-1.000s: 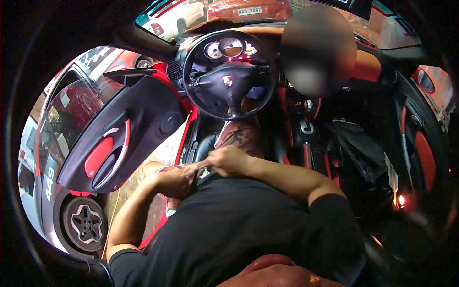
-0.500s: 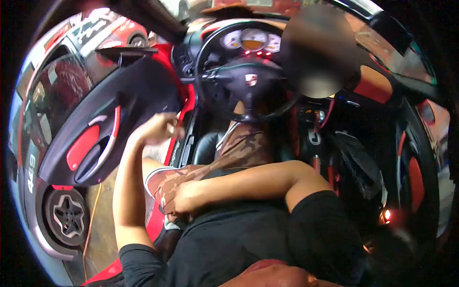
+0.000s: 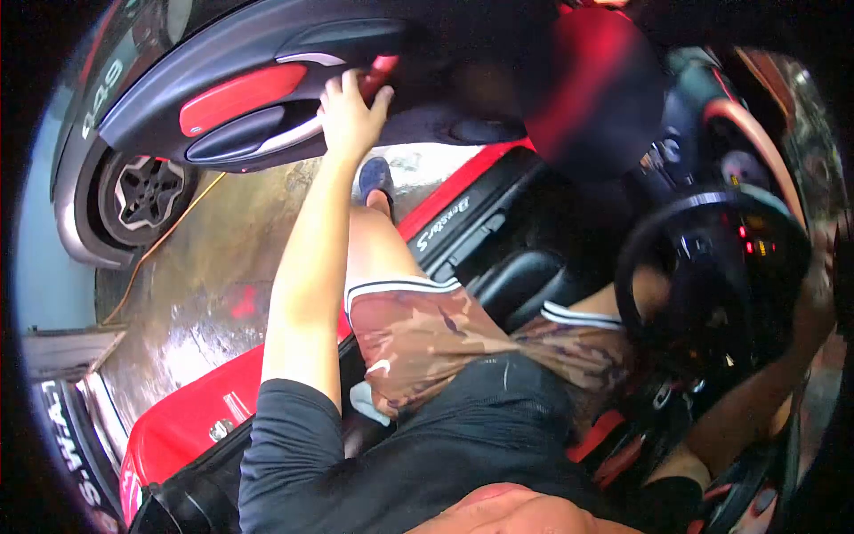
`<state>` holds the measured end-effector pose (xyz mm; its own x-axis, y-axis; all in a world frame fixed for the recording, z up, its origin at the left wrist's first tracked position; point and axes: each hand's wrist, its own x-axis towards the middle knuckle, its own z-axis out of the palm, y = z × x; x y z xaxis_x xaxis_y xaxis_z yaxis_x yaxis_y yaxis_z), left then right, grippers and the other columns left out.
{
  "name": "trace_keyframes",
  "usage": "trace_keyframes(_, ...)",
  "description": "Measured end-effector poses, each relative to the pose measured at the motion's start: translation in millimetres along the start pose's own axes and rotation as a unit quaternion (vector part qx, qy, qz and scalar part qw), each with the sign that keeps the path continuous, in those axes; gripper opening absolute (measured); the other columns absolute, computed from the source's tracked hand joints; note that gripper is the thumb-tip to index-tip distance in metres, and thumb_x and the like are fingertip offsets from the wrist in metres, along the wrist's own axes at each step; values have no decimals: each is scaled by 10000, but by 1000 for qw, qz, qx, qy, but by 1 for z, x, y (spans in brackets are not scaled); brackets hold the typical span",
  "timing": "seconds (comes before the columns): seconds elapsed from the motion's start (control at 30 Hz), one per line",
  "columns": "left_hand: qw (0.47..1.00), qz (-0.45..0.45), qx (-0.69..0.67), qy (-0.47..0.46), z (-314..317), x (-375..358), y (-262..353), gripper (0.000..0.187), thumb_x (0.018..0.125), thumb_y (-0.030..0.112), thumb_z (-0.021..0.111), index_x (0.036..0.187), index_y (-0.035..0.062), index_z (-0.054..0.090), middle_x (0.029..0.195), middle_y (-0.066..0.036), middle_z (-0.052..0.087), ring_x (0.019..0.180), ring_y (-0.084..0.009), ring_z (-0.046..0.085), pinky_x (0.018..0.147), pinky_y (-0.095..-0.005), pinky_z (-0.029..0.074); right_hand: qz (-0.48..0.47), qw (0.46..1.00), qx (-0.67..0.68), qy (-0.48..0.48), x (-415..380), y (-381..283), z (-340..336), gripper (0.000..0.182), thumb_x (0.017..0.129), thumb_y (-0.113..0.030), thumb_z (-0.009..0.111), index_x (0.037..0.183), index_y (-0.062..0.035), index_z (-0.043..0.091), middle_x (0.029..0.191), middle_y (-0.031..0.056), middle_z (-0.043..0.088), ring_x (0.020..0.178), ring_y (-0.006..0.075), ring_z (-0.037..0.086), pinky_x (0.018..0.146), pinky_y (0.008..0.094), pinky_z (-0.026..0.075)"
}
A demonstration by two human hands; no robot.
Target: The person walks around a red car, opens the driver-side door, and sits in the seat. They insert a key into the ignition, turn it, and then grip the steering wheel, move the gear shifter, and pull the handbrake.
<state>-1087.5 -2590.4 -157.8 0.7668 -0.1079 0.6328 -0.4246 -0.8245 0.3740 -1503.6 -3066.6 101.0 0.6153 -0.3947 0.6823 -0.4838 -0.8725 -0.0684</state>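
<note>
Left hand at 11 o'clock, grip wrapped on the door handle; right hand at 3 o'clock by the steering wheel, grip unclear.

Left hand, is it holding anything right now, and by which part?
The left hand grips the open car door by its inner pull handle, fingers curled over the top edge.

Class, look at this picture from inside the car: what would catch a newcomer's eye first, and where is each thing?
First comes the left hand, arm stretched up at top centre, gripping the pull handle of the open black and red door. To the right sits the dark steering wheel, with the right hand at its far rim. Between them lie the camouflage shorts, one foot out over the wet floor.
</note>
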Motion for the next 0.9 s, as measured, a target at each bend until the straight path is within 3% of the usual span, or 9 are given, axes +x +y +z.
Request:
trace_keyframes(0.03,997,-28,43,-57,8,-1,-14,594,851,494,737,1215,54,572,1144,-221,594,1077,-428,577,902,-529,472,4,1000,-9,1,13,31,8,475,1072,-414,434,1176,-17,675,1053,75,697,988,169,651,894,304,505)
trace_keyframes(0.07,997,23,77,2,30,-7,-38,577,838,531,733,1087,27,605,1111,-226,607,1054,-428,577,877,-535,468,14,1000,-9,-3,19,50,13,585,1085,-503,391,1161,-1,682,1025,68,699,956,151,650,873,290,506)
trace_keyframes(0.17,998,7,65,0,35,3,-49,559,780,559,770,866,24,630,965,-173,647,999,-401,578,856,-542,448,91,994,42,-34,26,40,32,565,1080,-501,419,994,4,659,853,26,593,794,117,531,726,287,420)
trace_keyframes(0.23,995,32,83,39,38,5,-53,505,750,533,798,839,65,631,866,-118,623,941,-350,588,778,-485,443,149,986,62,-51,24,35,30,580,1077,-500,438,883,7,644,739,-2,523,686,94,452,629,286,363)
trace_keyframes(0.47,968,75,97,217,75,0,-73,468,703,539,800,844,115,660,801,-75,612,790,-311,601,733,-420,437,149,987,-27,-50,26,-10,18,508,1060,-373,537,707,-42,383,682,-59,365,643,89,328,563,328,246)
trace_keyframes(0.53,967,72,97,226,75,1,-73,470,701,533,798,854,111,661,826,-72,622,803,-309,610,748,-418,441,131,989,-34,-62,29,-25,19,533,1047,-392,552,693,-23,399,669,-50,355,632,88,331,553,329,260)
trace_keyframes(0.73,997,25,46,52,42,3,-69,469,766,463,800,937,48,662,918,-117,638,947,-347,596,805,-469,441,138,985,-89,-60,37,-79,12,669,1001,-539,551,713,66,560,590,61,358,603,135,413,573,376,365)
trace_keyframes(0.8,999,12,40,18,32,6,-63,555,815,539,748,1010,23,688,1035,-141,690,1010,-352,617,856,-485,436,141,983,-107,-45,33,-75,7,687,984,-568,560,712,62,578,581,71,361,587,152,415,569,383,356)
trace_keyframes(0.9,988,-30,-93,-117,20,26,-49,638,849,623,692,1043,16,688,934,-201,716,921,-395,688,834,-507,487,136,986,-85,-34,26,-86,-1,685,991,-557,547,672,49,532,565,86,367,570,168,410,559,392,330)
